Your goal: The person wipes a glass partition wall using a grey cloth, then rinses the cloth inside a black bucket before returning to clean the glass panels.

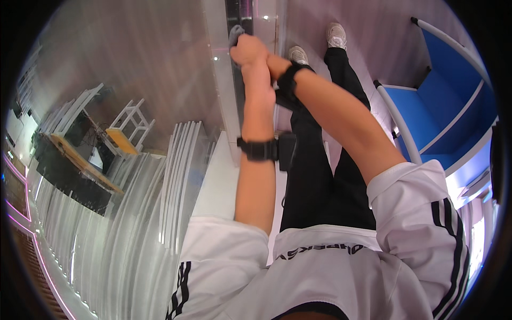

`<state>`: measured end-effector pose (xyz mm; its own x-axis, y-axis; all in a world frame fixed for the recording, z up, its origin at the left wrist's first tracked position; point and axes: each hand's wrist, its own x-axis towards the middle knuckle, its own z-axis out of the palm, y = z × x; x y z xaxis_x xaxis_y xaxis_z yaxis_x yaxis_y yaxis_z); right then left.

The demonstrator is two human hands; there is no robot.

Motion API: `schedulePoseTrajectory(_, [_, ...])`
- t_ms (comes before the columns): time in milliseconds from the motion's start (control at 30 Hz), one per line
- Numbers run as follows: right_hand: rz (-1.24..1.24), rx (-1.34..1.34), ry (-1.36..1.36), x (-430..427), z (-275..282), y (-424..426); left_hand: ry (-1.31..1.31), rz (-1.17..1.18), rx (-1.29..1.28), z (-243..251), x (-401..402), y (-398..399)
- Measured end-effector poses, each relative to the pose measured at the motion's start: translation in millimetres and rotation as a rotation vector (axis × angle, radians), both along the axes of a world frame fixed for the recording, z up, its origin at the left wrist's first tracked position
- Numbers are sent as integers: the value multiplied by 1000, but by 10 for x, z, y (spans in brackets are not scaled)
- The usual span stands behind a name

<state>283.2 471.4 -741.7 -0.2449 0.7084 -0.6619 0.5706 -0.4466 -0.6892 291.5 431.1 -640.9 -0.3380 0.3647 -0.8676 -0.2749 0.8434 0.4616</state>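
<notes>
My two hands overlap at the top centre, over a dark channel (240, 12) in a pale frame. My left hand (256, 76) reaches straight forward, its fingers bent around a bunched grey cloth (237, 31). From the right, my right hand (275, 66) meets it and is mostly hidden behind it, so I cannot tell what its fingers hold. The cloth pokes out past the knuckles. A black strap (259, 150) circles my left wrist, and another black strap (290, 79) circles the right. The hands are slightly blurred.
A clear pane (168, 72) stands at left. Through it show several stacked white-edged panels (180, 184) and a white-legged stool (132, 128) with a yellow top. A blue shelf unit (432, 116) with rounded grey-white edges is at right. My shoes (336, 36) are on the floor beside the frame.
</notes>
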Motion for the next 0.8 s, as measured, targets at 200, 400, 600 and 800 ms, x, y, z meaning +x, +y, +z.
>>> schedulePoseTrajectory(200, [-150, 5, 289, 203, 1462, -762, 46, 227, 176, 1259, 314, -758])
schedulePoseTrajectory(400, [-291, 13, 27, -162, 1036, -922, -68, 247, 34, 659, -197, -877])
schedulePoseTrajectory(600, [45, -19, -112, -34, -395, -616, -18, 103, -278, -343, -2, -169])
schedulePoseTrajectory(800, [-149, -133, 64, -198, 804, -746, 96, 23, -21, 113, -431, -695])
